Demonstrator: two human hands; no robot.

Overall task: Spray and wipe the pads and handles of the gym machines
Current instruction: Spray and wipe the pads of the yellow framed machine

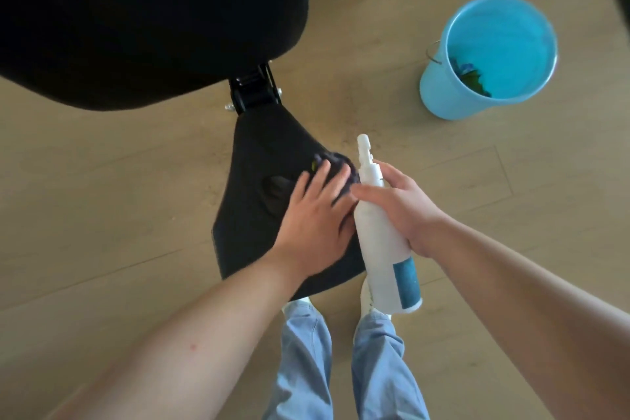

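Gym room, black padded machine seat [259, 181], wood-look floor [102, 181], blue bucket [453, 92]

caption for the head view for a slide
Wiping the pad: left hand presses a cloth, right hand holds the bottle, blue bucket nearby.

bright even daylight, wide-angle warp, motion blur

Black seat pad [259, 187] mid-frame, bigger back pad [136, 20] upper left. My left hand [313, 215] presses a dark cloth [335, 162] on the seat pad's right edge — my right hand [405, 211] grips the white, blue-labelled spray bottle [381, 242] beside it.
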